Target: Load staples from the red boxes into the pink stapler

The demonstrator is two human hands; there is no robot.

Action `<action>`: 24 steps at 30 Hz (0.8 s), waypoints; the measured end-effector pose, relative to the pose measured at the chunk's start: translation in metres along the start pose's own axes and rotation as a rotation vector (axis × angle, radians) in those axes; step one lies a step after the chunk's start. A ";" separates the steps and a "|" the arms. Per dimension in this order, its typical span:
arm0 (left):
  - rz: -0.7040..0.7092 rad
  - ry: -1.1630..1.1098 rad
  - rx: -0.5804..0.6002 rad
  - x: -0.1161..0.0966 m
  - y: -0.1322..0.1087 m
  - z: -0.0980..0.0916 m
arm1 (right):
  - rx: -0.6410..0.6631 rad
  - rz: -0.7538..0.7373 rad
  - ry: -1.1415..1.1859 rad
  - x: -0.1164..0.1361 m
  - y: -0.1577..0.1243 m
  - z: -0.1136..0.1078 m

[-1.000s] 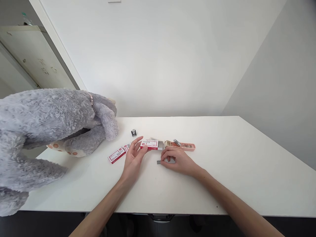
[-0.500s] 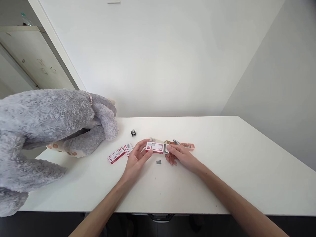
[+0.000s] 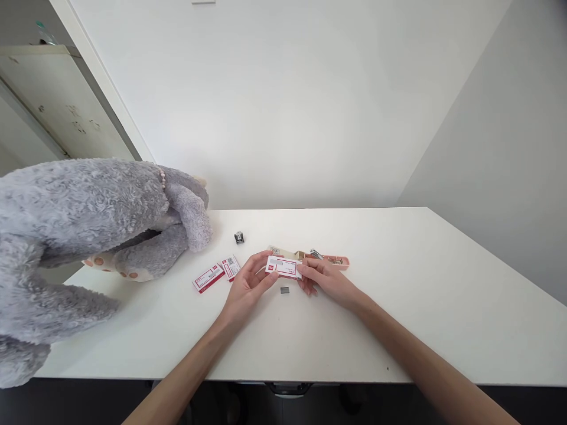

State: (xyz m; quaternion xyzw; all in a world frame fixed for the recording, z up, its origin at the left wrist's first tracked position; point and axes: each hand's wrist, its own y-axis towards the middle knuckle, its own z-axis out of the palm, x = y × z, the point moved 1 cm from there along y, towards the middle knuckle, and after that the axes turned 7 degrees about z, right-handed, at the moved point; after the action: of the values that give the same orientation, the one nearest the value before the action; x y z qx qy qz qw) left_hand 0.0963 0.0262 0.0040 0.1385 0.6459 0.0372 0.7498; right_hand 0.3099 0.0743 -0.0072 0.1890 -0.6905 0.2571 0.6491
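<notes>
Both hands hold a small red-and-white staple box (image 3: 283,267) above the table. My left hand (image 3: 248,282) grips its left end between thumb and fingers. At the right end, my right hand (image 3: 328,280) pinches it, its lower fingers curled beneath. A short grey strip of staples (image 3: 284,290) lies on the table just below the box. Behind my hands is a long pink case (image 3: 340,263) with small metal items in it, partly hidden by the right hand. A cream-coloured piece (image 3: 290,254) is beside it, also partly covered.
Two more red-and-white boxes, one flat (image 3: 208,278) and one tilted beside it (image 3: 231,268), lie left of my left hand. Farther back sits a small black-and-silver item (image 3: 239,237). A large grey plush toy (image 3: 101,200) fills the left side of the white table (image 3: 443,319).
The grey end that stuck out of the box's right side no longer shows. My left hand and the box have shifted slightly right, nearer to my right hand.
</notes>
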 end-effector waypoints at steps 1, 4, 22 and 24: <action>0.001 -0.001 -0.004 0.000 0.000 0.000 | -0.003 -0.001 0.005 0.000 0.000 0.000; 0.001 0.002 -0.004 -0.001 0.000 0.000 | 0.014 -0.005 -0.007 0.000 0.000 0.001; -0.040 0.040 -0.097 -0.006 -0.001 0.003 | -0.137 -0.052 0.004 -0.002 0.000 0.003; -0.045 0.042 -0.117 -0.005 0.000 0.002 | -0.159 -0.056 -0.006 -0.003 0.001 0.003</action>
State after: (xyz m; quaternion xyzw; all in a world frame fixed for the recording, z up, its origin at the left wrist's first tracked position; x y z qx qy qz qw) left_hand 0.0979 0.0244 0.0088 0.0792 0.6611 0.0611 0.7436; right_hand 0.3073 0.0737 -0.0100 0.1569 -0.7051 0.1825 0.6670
